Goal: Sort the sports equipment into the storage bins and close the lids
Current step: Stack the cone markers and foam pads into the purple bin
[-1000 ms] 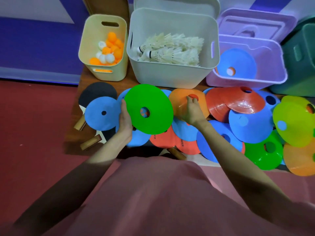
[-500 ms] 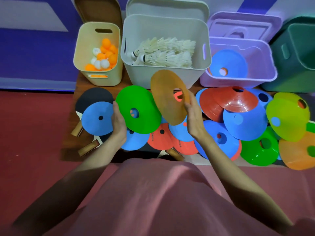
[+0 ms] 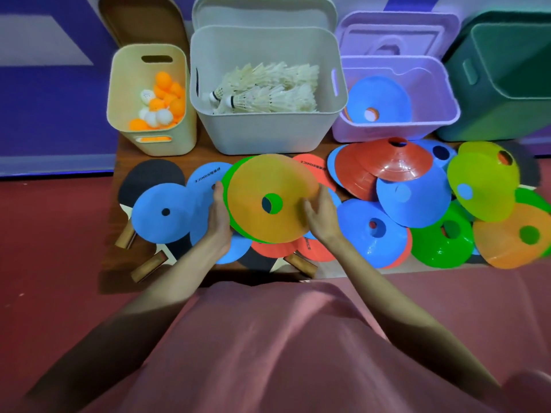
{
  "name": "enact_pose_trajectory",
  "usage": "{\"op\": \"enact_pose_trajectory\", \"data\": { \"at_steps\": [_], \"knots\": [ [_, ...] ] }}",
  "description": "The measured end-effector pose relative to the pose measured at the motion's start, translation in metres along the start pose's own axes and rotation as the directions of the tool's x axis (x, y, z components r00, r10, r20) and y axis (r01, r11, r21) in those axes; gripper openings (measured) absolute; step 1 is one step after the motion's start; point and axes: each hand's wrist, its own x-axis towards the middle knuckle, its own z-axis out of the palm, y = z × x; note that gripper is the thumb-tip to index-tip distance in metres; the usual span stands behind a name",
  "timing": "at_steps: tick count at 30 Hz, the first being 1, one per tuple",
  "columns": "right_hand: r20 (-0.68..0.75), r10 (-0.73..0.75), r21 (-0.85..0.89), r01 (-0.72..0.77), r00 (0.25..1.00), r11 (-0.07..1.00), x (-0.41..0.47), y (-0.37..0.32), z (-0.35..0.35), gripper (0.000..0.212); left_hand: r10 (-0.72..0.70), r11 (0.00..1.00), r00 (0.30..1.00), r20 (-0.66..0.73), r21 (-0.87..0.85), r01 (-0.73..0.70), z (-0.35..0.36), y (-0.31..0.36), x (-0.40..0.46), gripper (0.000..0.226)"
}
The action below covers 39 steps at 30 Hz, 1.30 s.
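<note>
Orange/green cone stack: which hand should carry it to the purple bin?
Probably the right hand: it's on the stack side nearer the purple bin, at right. Left hand grips the far edge.

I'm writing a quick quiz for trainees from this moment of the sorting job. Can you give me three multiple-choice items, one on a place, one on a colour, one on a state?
1. Where do the shuttlecocks lie?
A. in the grey bin
B. in the lilac bin
C. on the floor

2. Which colour is the cone right under the orange cone held by the hands?
A. yellow
B. green
C. red

3. What is the state of the lilac bin?
A. lid shut
B. open, holding no cones
C. open, with a blue cone inside

Answers:
1 A: the feathers fill the grey bin in the middle.
2 B: the green cone shows at its left rim and through the hole.
3 C: its lid leans behind it, and the blue cone lies inside.
</note>
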Motion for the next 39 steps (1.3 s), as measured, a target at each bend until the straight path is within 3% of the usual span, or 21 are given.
{"op": "enact_pose_trajectory", "data": {
  "at_steps": [3,7,10,14,19,23,27,31,34,37,39],
  "knots": [
    [0.07,0.031,0.042,-0.035,0.997,0.999,-0.008,0.005,0.0,0.041,-0.009,1.0,0.998,0.056,0.009,0.008,0.008,-0.004,-0.003,0.046],
    [0.04,0.043,0.061,-0.046,0.998,0.997,-0.018,0.016,-0.007,0.04,-0.008,1.0,0.995,0.097,0.031,0.005,0.017,-0.008,-0.006,0.038],
    [-0.103,0.123,0.043,-0.119,0.987,0.992,-0.024,0.032,-0.013,0.045,0.001,0.998,0.993,0.118,0.059,-0.009,0.022,-0.011,-0.009,0.044],
    [-0.327,0.228,-0.082,-0.267,0.917,0.96,-0.036,0.058,-0.024,0.045,-0.004,0.997,0.99,0.139,0.072,-0.006,0.031,-0.014,-0.014,0.054],
    [-0.221,0.287,-0.249,-0.339,0.932,0.907,-0.043,0.087,-0.03,0.065,-0.012,0.993,0.987,0.162,0.122,-0.008,0.035,-0.019,-0.014,0.063],
    [-0.121,0.275,-0.243,-0.297,0.954,0.923,-0.042,0.091,-0.032,0.083,-0.009,0.99,0.988,0.153,0.138,-0.012,0.032,-0.021,-0.012,0.064],
    [-0.155,0.248,-0.201,-0.276,0.956,0.94,-0.043,0.081,-0.038,0.104,0.015,0.992,0.995,0.096,0.121,-0.026,0.028,-0.015,-0.013,0.058],
    [-0.233,0.174,-0.13,-0.208,0.957,0.969,-0.048,0.052,-0.05,0.091,0.067,0.994,0.998,0.01,0.087,-0.067,0.02,-0.012,-0.006,0.045],
    [-0.237,0.04,-0.044,-0.052,0.971,0.998,-0.052,0.027,-0.06,0.082,0.088,0.993,0.996,-0.027,0.085,-0.086,0.015,-0.013,-0.002,0.055],
    [-0.182,-0.095,0.18,0.128,0.979,0.975,-0.05,0.01,-0.067,0.06,0.09,0.991,0.995,-0.043,0.099,-0.085,0.018,-0.013,0.0,0.055],
    [-0.147,-0.054,0.387,0.108,0.988,0.916,-0.047,0.004,-0.068,0.04,0.089,0.991,0.996,-0.018,0.104,-0.086,0.024,-0.013,-0.002,0.048]
  ]
}}
